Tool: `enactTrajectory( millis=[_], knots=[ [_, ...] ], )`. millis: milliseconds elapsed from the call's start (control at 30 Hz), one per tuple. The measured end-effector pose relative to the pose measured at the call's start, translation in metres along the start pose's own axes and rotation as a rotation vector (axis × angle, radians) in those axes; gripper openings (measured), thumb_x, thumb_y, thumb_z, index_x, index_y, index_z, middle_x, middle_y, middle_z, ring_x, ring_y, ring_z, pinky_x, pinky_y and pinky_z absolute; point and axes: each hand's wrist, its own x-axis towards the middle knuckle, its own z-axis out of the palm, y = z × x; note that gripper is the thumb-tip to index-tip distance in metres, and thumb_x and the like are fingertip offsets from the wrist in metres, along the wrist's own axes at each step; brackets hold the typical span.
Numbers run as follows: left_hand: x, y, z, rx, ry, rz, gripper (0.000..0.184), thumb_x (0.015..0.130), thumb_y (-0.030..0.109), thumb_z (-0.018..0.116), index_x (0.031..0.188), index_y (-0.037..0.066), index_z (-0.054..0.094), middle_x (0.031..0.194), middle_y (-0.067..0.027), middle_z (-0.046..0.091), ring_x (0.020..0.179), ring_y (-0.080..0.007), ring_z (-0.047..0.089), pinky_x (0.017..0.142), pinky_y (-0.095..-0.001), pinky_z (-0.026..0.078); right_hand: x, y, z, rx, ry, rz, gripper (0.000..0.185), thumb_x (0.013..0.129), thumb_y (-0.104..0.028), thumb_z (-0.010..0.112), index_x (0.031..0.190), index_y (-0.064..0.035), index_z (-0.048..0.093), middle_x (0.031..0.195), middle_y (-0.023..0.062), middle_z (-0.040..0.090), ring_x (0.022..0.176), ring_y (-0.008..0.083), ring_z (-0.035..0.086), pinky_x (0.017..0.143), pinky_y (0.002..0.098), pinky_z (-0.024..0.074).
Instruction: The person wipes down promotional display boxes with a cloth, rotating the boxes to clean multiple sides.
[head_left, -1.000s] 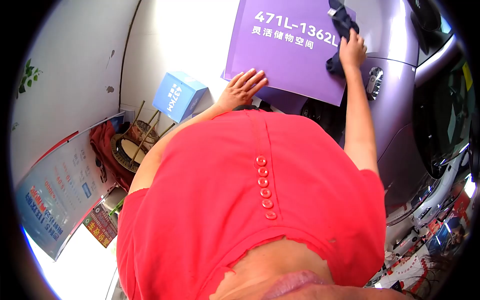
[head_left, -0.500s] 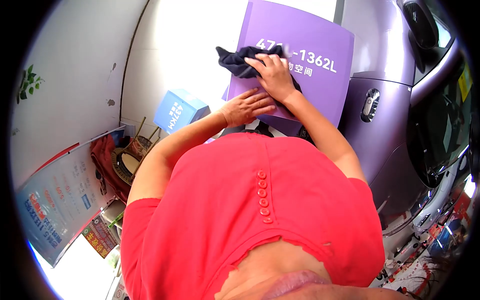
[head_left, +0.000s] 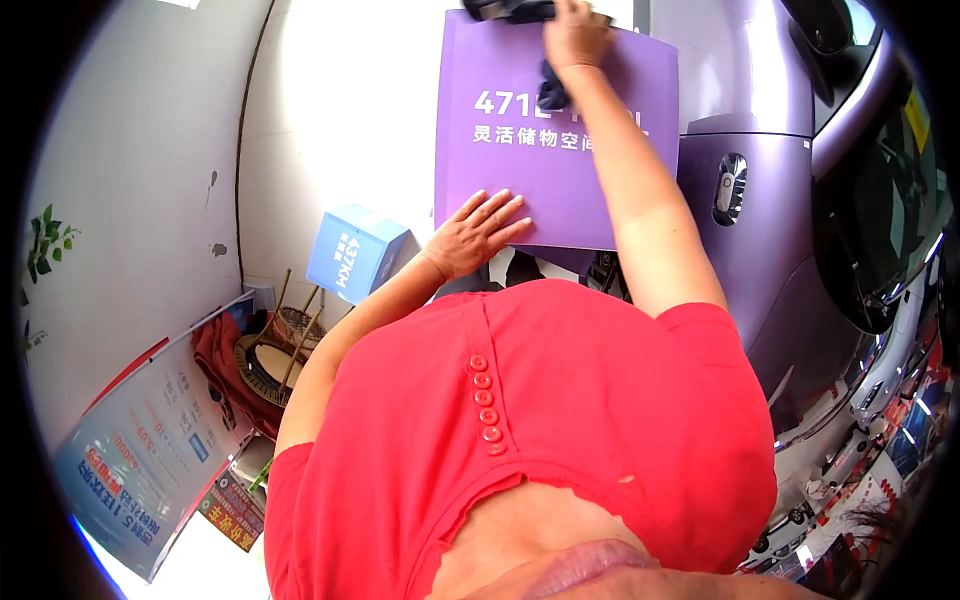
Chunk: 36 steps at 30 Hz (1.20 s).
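A purple panel with white lettering lies in front of me. My left hand rests flat on its near left corner, fingers spread. Near the panel's far edge, my right hand is closed on a dark cloth, which hangs out on both sides of the fingers. Part of the cloth reaches past the far edge at the top, where it is blurred. My right forearm covers some of the lettering.
A light blue box stands left of the panel. Along the right side is a purple car with a door handle. At the lower left are a printed banner and a woven stool.
My right hand has swept the cloth from the panel's right side to its near left, then away to the far edge. My left hand stays on the near left corner.
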Motion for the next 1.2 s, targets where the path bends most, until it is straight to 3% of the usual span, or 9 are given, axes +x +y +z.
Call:
enactTrajectory(
  millis=[100,233,300,433,600,667,900,1067,1200],
  knots=[
    [0.000,0.001,0.000,0.039,-0.010,0.000,0.058,0.099,0.031,0.052,0.154,0.025,0.035,0.160,-0.0060,0.033,0.148,-0.0229,0.029,0.122,-0.0444,0.021,0.005,0.083,-0.020,-0.138,-0.055,0.217,0.047,0.087,-0.031,0.068,0.133,-0.0320,0.057,0.128,0.0045,0.059,0.120,0.0336,0.054,0.095,0.0557,0.0423],
    [-0.001,0.002,0.004,0.027,0.034,0.003,0.057,0.099,0.031,0.053,0.153,0.025,0.036,0.159,-0.0060,0.034,0.148,-0.0227,0.030,0.122,-0.0443,0.022,-0.043,0.151,-0.057,-0.166,0.007,0.323,0.046,0.087,-0.026,0.070,0.132,-0.0294,0.057,0.130,0.0098,0.058,0.118,0.0360,0.054,0.094,0.0539,0.0422],
    [-0.001,0.001,0.005,0.007,0.043,0.004,0.057,0.099,0.031,0.054,0.153,0.025,0.037,0.159,-0.0058,0.034,0.148,-0.0225,0.029,0.122,-0.0442,0.022,-0.090,0.165,-0.070,-0.153,0.037,0.222,0.045,0.087,-0.025,0.070,0.130,-0.0287,0.058,0.128,0.0082,0.058,0.116,0.0352,0.055,0.091,0.0544,0.0432],
    [0.000,0.001,0.003,0.020,0.048,0.010,0.058,0.097,0.032,0.056,0.152,0.024,0.039,0.159,-0.0054,0.035,0.147,-0.0227,0.031,0.122,-0.0443,0.023,-0.194,0.117,-0.127,-0.195,-0.088,0.069,0.052,0.082,-0.019,0.073,0.131,-0.0280,0.058,0.124,0.0022,0.054,0.113,0.0299,0.053,0.090,0.0496,0.0435],
    [-0.001,0.002,0.003,0.038,0.072,0.027,0.059,0.095,0.031,0.058,0.151,0.025,0.040,0.158,-0.0051,0.036,0.147,-0.0231,0.031,0.122,-0.0446,0.023,-0.267,0.049,-0.144,0.084,-0.223,-0.229,0.063,0.073,-0.013,0.074,0.132,-0.0273,0.058,0.123,0.0001,0.053,0.112,0.0240,0.051,0.095,0.0441,0.0395],
    [-0.002,0.000,0.008,0.042,0.035,0.029,0.059,0.095,0.031,0.058,0.151,0.025,0.040,0.158,-0.0053,0.037,0.147,-0.0233,0.031,0.122,-0.0446,0.023,-0.255,0.030,-0.144,0.226,-0.242,-0.349,0.063,0.074,-0.011,0.074,0.133,-0.0260,0.058,0.123,0.0011,0.053,0.112,0.0235,0.051,0.096,0.0429,0.0381],
    [0.001,0.001,0.001,0.109,0.018,0.040,0.059,0.094,0.028,0.057,0.151,0.025,0.041,0.158,-0.0056,0.036,0.147,-0.0235,0.032,0.121,-0.0445,0.023,-0.126,0.014,-0.054,0.193,-0.126,-0.347,0.050,0.080,-0.014,0.070,0.126,-0.0314,0.062,0.118,-0.0021,0.058,0.111,0.0230,0.053,0.097,0.0449,0.0345],
    [0.003,0.002,0.000,0.070,0.004,0.018,0.059,0.095,0.024,0.055,0.152,0.026,0.039,0.160,-0.0042,0.034,0.148,-0.0221,0.031,0.122,-0.0441,0.022,-0.036,0.033,-0.010,0.034,-0.027,-0.212,0.053,0.080,-0.023,0.071,0.130,-0.0385,0.059,0.119,-0.0043,0.063,0.112,0.0222,0.057,0.102,0.0446,0.0341],
    [0.004,0.004,-0.001,0.099,-0.009,0.011,0.059,0.096,0.024,0.054,0.152,0.026,0.039,0.160,-0.0036,0.033,0.148,-0.0217,0.030,0.123,-0.0439,0.021,-0.001,0.103,-0.003,-0.112,0.017,-0.031,0.049,0.085,-0.031,0.066,0.132,-0.0373,0.056,0.126,0.0001,0.062,0.116,0.0284,0.059,0.099,0.0544,0.0402]
  ],
)
